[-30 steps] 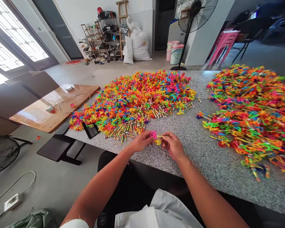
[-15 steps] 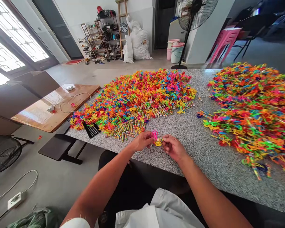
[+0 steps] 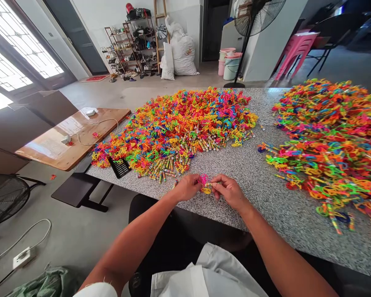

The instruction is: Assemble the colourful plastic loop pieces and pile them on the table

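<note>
Close to the table's near edge, my left hand (image 3: 188, 187) pinches a pink looped plastic piece (image 3: 203, 178). Opposite it, my right hand (image 3: 230, 191) has thumb and forefinger closed on a small item joined to a yellow looped piece (image 3: 207, 191); the fingers partly hide it, possibly a short patterned tube. Both hands meet at this small cluster, just above the speckled table (image 3: 235, 165). Beyond them spreads a large heap of coloured plastic loops (image 3: 185, 111), with short patterned tubes (image 3: 165, 167) along its near side.
Another heap of coloured pieces with tubes (image 3: 334, 152) covers the table's right side. A black slotted tray (image 3: 119, 168) lies by the left edge. A wooden board (image 3: 58, 144) with a cable is at left. A standing fan (image 3: 249, 33) rises behind the table.
My right hand has turned slightly, its fingers stretching further over the small cluster. My left hand stays nearly in place, still pinching the pink piece. The view has shifted slightly.
</note>
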`<state>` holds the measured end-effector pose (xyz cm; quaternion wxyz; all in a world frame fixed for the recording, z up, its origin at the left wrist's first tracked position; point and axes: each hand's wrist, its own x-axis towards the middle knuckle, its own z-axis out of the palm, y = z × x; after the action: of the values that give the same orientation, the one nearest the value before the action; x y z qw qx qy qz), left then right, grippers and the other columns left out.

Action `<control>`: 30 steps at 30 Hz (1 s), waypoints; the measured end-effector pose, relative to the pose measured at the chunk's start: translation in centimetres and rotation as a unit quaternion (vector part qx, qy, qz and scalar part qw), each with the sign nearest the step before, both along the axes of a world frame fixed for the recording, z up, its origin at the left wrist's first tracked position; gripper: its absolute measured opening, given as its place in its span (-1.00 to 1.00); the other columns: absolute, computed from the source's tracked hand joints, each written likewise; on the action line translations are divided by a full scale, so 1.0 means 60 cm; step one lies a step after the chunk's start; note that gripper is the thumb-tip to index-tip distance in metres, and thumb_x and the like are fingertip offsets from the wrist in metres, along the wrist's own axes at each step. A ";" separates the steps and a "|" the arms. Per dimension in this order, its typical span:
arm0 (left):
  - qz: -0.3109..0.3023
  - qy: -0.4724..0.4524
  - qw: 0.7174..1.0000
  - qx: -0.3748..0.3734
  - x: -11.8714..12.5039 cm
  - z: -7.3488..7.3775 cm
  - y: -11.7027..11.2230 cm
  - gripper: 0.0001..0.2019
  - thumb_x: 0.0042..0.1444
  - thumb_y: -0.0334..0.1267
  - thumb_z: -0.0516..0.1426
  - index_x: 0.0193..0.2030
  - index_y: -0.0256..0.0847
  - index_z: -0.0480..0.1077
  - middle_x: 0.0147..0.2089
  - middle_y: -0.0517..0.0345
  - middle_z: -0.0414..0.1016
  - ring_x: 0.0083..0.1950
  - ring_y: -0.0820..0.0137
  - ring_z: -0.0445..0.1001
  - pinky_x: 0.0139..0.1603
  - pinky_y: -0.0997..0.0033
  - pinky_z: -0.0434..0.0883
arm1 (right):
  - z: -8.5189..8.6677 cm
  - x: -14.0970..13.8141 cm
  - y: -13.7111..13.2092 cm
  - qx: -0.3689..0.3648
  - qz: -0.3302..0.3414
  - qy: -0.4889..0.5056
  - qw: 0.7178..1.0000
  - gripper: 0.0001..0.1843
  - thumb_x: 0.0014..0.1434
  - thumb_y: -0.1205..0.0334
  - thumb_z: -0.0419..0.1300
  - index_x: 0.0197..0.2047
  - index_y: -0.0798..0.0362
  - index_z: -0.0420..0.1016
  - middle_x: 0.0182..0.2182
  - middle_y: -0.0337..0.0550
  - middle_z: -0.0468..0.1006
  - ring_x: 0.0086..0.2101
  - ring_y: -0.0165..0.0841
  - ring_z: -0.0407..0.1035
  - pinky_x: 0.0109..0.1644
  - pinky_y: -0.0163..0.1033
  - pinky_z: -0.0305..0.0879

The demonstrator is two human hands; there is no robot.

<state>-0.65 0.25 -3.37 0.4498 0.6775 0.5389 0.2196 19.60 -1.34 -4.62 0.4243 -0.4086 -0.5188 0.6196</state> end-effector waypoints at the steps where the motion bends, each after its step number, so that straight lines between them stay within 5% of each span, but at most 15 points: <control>1: 0.009 0.019 1.000 0.019 0.006 -0.008 -0.002 -0.84 0.18 -0.28 0.13 -0.42 -0.19 0.33 -0.54 0.28 0.28 -0.49 0.48 0.26 -0.44 0.49 0.19 | -0.003 0.000 -0.001 0.007 0.000 -0.024 1.000 -0.78 0.15 0.04 0.34 -0.25 -0.01 0.52 -0.53 -0.31 0.53 -0.62 -0.43 0.35 -0.53 -0.30 0.33; 5: 0.037 0.048 0.997 0.051 0.012 -0.017 0.006 -0.86 0.21 -0.18 0.17 -0.21 -0.20 0.44 -0.36 0.16 0.49 -0.36 0.39 0.39 -0.30 0.42 0.29 | -0.016 0.028 0.012 0.013 -0.046 -0.103 0.994 -0.77 0.11 0.07 0.35 -0.23 0.02 0.55 -0.55 -0.30 0.53 -0.61 -0.42 0.37 -0.52 -0.32 0.33; 8: 0.092 0.118 0.985 0.088 -0.020 0.001 0.036 -0.70 0.26 -0.14 0.16 0.08 -0.18 0.43 -0.10 0.00 0.58 -0.17 0.27 0.51 -0.13 0.34 0.36 | -0.019 0.092 0.045 -0.001 -0.242 -0.084 0.967 -0.74 0.03 0.07 0.38 -0.28 0.04 0.53 -0.56 -0.31 0.50 -0.63 -0.45 0.33 -0.58 -0.36 0.29; 10: 0.144 0.222 0.957 0.117 -0.050 0.016 0.059 -0.68 0.30 -0.13 0.12 0.14 -0.17 0.42 0.01 -0.10 0.56 -0.03 0.17 0.53 -0.02 0.27 0.37 | -0.017 0.138 0.075 -0.007 -0.413 0.013 0.911 -0.72 0.01 0.05 0.36 -0.28 0.02 0.48 -0.50 -0.30 0.53 -0.62 -0.48 0.33 -0.59 -0.39 0.29; 12: 0.153 0.303 0.933 0.119 -0.074 0.025 0.074 -0.62 0.30 -0.06 0.13 0.17 -0.18 0.42 0.09 -0.16 0.51 0.06 0.09 0.51 0.04 0.23 0.37 | -0.014 0.160 0.103 -0.018 -0.490 0.097 0.866 -0.73 0.06 0.05 0.31 -0.22 -0.01 0.47 -0.37 -0.26 0.60 -0.58 -0.50 0.37 -0.57 -0.42 0.31; 13: 0.143 0.329 0.926 0.115 -0.081 0.026 0.078 -0.58 0.28 -0.02 0.15 0.18 -0.18 0.41 0.11 -0.18 0.48 0.08 0.06 0.51 0.05 0.21 0.38 | -0.012 0.156 0.115 -0.029 -0.489 0.106 0.865 -0.74 0.07 0.07 0.29 -0.19 -0.01 0.47 -0.33 -0.25 0.62 -0.56 -0.49 0.39 -0.57 -0.42 0.32; 15: 0.115 0.357 0.921 0.103 -0.088 0.023 0.080 -0.53 0.24 0.03 0.19 0.20 -0.16 0.41 0.14 -0.19 0.44 0.08 0.04 0.51 0.05 0.19 0.40 | -0.009 0.116 0.133 -0.051 -0.415 0.046 0.907 -0.73 0.07 0.13 0.28 -0.13 -0.01 0.50 -0.30 -0.21 0.64 -0.55 -0.45 0.41 -0.57 -0.39 0.32; 17: 0.087 0.362 0.922 0.106 -0.090 0.015 0.076 -0.53 0.20 -0.03 0.23 0.21 -0.13 0.41 0.15 -0.18 0.40 0.09 0.04 0.51 0.06 0.18 0.42 | -0.007 0.042 0.145 -0.041 -0.258 -0.077 0.962 -0.73 0.10 0.19 0.26 -0.10 0.01 0.55 -0.31 -0.18 0.65 -0.55 -0.39 0.43 -0.53 -0.31 0.36; 19: 0.071 0.350 0.926 0.126 -0.096 0.006 0.072 -0.56 0.18 -0.16 0.24 0.20 -0.12 0.44 0.16 -0.16 0.39 0.11 0.05 0.50 0.09 0.18 0.42 | -0.006 -0.040 0.156 0.042 -0.115 -0.207 0.971 -0.79 0.20 0.23 0.19 -0.11 -0.01 0.58 -0.27 -0.16 0.65 -0.45 -0.35 0.48 -0.34 -0.24 0.45; 22: 0.038 0.302 0.938 0.165 -0.116 -0.005 0.066 -0.60 0.18 -0.37 0.17 0.16 -0.08 0.48 0.20 -0.09 0.39 0.17 0.10 0.47 0.20 0.18 0.40 | 0.002 -0.133 0.173 0.194 0.023 -0.396 0.897 -0.69 0.27 0.37 0.07 -0.04 0.01 0.59 0.03 -0.06 0.59 -0.08 -0.24 0.51 0.05 -0.18 0.39; 26: -0.009 0.221 0.958 0.182 -0.144 -0.009 0.059 -0.44 0.07 -0.53 0.10 0.21 -0.04 0.46 0.35 0.02 0.33 0.31 0.19 0.38 0.36 0.19 0.29 | 0.014 -0.171 0.179 0.241 0.108 -0.568 0.779 -0.62 0.35 0.36 0.00 0.14 0.02 0.48 0.17 0.06 0.44 -0.01 -0.15 0.47 0.06 -0.14 0.34; 30: 0.112 0.187 0.962 0.165 -0.145 -0.011 0.054 -0.57 0.18 -0.41 0.08 0.19 -0.15 0.44 0.14 -0.04 0.49 0.13 0.24 0.47 0.23 0.22 0.38 | 0.015 -0.154 0.161 0.248 0.123 -0.630 0.725 -0.58 0.36 0.37 -0.03 0.21 0.00 0.40 0.10 0.09 0.46 -0.06 -0.15 0.48 -0.01 -0.15 0.32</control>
<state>-9.34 3.47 -4.01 0.1957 0.7068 0.6418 0.2240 10.39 8.31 -3.73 0.0059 -0.5178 -0.8476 0.1155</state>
